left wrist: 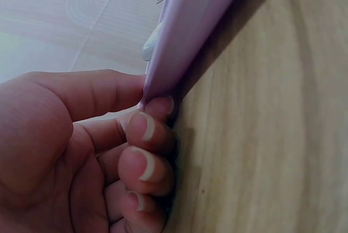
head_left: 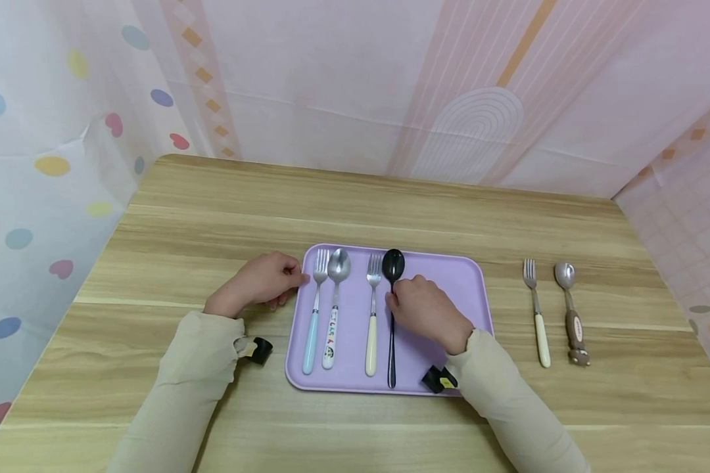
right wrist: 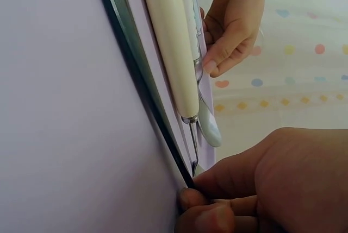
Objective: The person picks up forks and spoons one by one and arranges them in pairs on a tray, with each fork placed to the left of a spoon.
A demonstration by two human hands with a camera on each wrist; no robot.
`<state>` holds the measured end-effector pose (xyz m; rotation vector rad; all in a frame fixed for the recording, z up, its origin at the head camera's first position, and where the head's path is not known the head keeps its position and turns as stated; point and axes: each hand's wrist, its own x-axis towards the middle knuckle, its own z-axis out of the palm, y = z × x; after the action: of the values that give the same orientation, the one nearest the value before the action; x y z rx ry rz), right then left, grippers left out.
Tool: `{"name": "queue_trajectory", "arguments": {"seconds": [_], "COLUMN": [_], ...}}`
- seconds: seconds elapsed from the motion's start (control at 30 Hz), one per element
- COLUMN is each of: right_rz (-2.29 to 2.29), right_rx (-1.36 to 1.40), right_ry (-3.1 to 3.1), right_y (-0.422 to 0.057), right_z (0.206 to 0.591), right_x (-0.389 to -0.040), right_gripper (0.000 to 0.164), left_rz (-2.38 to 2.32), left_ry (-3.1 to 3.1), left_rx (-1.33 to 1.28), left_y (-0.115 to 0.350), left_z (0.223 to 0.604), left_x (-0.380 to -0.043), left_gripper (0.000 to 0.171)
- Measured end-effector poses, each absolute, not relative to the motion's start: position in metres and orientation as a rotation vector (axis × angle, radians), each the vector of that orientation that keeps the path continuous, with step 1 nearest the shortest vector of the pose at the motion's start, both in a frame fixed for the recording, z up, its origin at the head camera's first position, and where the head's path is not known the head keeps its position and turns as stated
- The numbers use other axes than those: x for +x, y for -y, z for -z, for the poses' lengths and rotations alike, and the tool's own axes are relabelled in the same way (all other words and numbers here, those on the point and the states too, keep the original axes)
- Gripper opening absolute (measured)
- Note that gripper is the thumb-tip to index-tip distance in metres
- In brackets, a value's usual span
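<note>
A lilac tray (head_left: 449,276) lies on the table with cutlery laid side by side on it. My left hand (head_left: 269,279) pinches the tray's left rim, thumb on top and fingertips curled beneath, as the left wrist view shows. With thumb and fingers my right hand (head_left: 428,309) pinches the handle of a black spoon (head_left: 392,355), whose bowl points to the far side. Just left of it is a cream-handled fork (head_left: 371,345). Farther left lie a spoon with a patterned white handle (head_left: 331,338) and a fork with a light blue handle (head_left: 311,341).
Right of the tray, a second cream-handled fork (head_left: 541,338) and a brown-handled spoon (head_left: 575,328) lie on the wooden table (head_left: 213,217). Patterned curtains (head_left: 343,85) hang behind the table and along both sides.
</note>
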<state>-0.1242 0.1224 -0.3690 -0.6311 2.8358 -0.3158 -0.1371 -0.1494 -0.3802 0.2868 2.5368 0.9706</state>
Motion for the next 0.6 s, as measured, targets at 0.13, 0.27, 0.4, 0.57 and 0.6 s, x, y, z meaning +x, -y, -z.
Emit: {"name": "queue_trajectory", "arguments": {"seconds": [0.13,0.27,0.4,0.57,0.6], "right_rz": [0.318,0.332,0.348,0.351,0.356], "right_rx": [-0.636,-0.646,-0.635,-0.593,-0.578], "right_ry": [-2.830,-2.830,-2.812,-2.790,-2.786], "right_y": [-0.1229,-0.1244,-0.1254,-0.1269,-0.1276], "right_z": [0.3686,0.3689,0.3684,0.3655,0.3647], "right_x": [-0.1237,-0.1235,-0.1232,-0.1228,-0.1228], "right_gripper": [0.033,0.036,0.036,0.035,0.035], "left_rz": [-0.965,-0.964,-0.964,-0.968,-0.968], "left_ry": [-2.538,-2.537,-2.537,-2.537,-2.536], "left_rx": [0.283,0.279,0.280,0.269,0.267], "left_y": [0.1494,0.1491,0.1491,0.1492,0.1493], "left_z": [0.3800,0.3795,0.3793,0.3793,0.3794], "left_x": [-0.1371,-0.1372,-0.1372,-0.1376,-0.1378], "left_gripper": [0.027,0.027,0.027,0.027,0.027]}}
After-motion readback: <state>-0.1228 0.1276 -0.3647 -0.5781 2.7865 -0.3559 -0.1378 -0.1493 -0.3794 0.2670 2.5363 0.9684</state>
